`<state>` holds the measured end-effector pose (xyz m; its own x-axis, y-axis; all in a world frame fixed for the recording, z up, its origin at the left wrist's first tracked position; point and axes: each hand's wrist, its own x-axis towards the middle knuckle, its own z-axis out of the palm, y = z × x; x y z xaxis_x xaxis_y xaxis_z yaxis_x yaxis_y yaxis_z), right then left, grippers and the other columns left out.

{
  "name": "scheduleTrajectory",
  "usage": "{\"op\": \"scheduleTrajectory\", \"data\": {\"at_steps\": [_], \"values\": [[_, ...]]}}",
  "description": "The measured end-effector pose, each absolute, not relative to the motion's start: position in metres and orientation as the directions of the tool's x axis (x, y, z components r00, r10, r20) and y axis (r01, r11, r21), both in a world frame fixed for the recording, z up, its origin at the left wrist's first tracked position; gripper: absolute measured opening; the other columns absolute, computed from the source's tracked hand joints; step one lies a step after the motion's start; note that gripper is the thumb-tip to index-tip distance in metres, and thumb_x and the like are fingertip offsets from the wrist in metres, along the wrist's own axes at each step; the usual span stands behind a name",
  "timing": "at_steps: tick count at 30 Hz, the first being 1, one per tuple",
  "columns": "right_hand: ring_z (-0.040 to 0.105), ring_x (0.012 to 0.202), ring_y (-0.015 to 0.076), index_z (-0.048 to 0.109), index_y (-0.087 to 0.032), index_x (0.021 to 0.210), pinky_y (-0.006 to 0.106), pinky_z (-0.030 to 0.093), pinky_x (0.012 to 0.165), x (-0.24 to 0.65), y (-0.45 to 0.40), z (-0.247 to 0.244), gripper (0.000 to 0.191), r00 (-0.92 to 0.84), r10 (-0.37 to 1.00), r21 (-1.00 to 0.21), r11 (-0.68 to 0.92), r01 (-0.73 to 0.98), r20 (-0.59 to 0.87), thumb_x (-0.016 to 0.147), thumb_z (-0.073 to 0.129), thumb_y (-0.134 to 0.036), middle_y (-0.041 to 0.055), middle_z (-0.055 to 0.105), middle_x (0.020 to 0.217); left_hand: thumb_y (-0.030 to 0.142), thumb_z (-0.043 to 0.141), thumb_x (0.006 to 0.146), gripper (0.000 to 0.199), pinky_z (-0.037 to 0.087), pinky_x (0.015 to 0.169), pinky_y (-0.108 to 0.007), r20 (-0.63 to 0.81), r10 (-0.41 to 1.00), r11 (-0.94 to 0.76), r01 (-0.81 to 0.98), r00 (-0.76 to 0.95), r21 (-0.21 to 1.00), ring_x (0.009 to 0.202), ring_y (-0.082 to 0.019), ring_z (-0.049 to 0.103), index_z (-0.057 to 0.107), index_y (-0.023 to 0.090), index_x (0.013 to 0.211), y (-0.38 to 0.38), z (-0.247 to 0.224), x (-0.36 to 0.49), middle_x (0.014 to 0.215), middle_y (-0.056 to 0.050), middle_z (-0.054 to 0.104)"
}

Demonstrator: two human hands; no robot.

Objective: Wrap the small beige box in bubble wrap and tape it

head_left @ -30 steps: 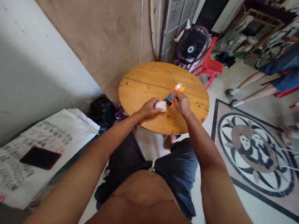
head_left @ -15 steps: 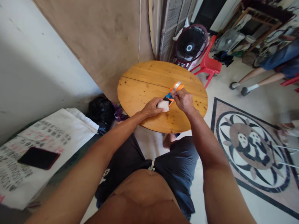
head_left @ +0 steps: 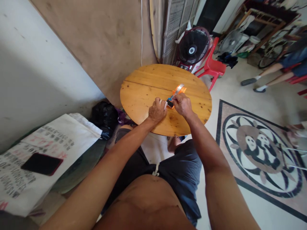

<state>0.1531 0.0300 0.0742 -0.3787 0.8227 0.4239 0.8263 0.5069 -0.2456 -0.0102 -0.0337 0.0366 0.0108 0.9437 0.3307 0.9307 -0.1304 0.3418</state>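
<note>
An orange tape dispenser [head_left: 182,90] with a roll of clear tape lies over the round wooden table, its blue and black front end pointing toward me. My right hand [head_left: 183,104] is closed at its side, fingertips pinched near the blue part; it seems to grip the dispenser, though the fingers hide the exact hold. Just left of the black end, my left hand [head_left: 157,111] is wrapped round a small white object [head_left: 165,103]. Most of that object is covered by the fingers, and its kind cannot be made out.
The wooden table [head_left: 144,92] stands against a board wall. Behind it are a floor fan [head_left: 193,48] and a red plastic chair [head_left: 213,65]. A phone [head_left: 42,163] lies on a white printed sack [head_left: 72,137] at left. Another person's legs [head_left: 271,73] show at right.
My left hand has turned over the white object, covering more of it. My right hand has shifted slightly left and down, closer to the left hand. The other person's feet moved.
</note>
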Motion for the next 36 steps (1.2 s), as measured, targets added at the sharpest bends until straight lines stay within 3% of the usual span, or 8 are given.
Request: {"op": "scheduleTrajectory", "data": {"at_steps": [9,19,27,36], "values": [[0.064,0.088,0.0234,0.075,-0.015,0.098,0.033,0.046,0.079,0.152,0.033,0.081,0.021,-0.422,0.845,-0.216,0.502,0.837,0.328,0.092,0.056,-0.024,0.0147,0.072,0.106,0.045,0.062,0.095,0.04,0.057,0.086,-0.039,0.247,0.969,-0.061,0.939,-0.026,0.339,0.113,-0.03,0.065,0.055,0.021,0.125,-0.033,0.045,0.001,0.152,-0.017,0.044],[0.067,0.095,0.0235,0.077,-0.015,0.099,0.031,0.046,0.082,0.141,0.031,0.096,0.021,-0.447,0.876,-0.176,0.476,0.862,0.184,0.093,0.057,-0.021,0.0127,0.076,0.105,0.036,0.062,0.095,0.036,0.057,0.081,-0.035,0.243,0.965,-0.016,0.907,-0.095,0.42,0.103,-0.026,0.07,0.051,0.019,0.125,-0.026,0.036,0.005,0.134,-0.015,0.054],[0.069,0.095,0.0241,0.079,-0.014,0.101,0.032,0.047,0.082,0.13,0.034,0.097,0.025,-0.421,0.894,-0.2,0.445,0.873,0.155,0.092,0.056,-0.02,0.0137,0.078,0.106,0.039,0.061,0.098,0.035,0.056,0.076,-0.033,0.254,0.954,0.028,0.893,-0.158,0.45,0.099,-0.024,0.07,0.05,0.019,0.125,-0.019,0.03,0.015,0.132,-0.013,0.053],[0.071,0.097,0.0252,0.08,-0.012,0.104,0.031,0.048,0.084,0.121,0.038,0.087,0.029,-0.431,0.892,-0.145,0.448,0.882,0.135,0.092,0.054,-0.02,0.015,0.078,0.106,0.04,0.052,0.102,0.032,0.056,0.077,-0.034,0.216,0.957,0.065,0.866,-0.195,0.497,0.102,-0.025,0.071,0.05,0.02,0.125,-0.017,0.03,0.02,0.132,-0.014,0.052]]}}
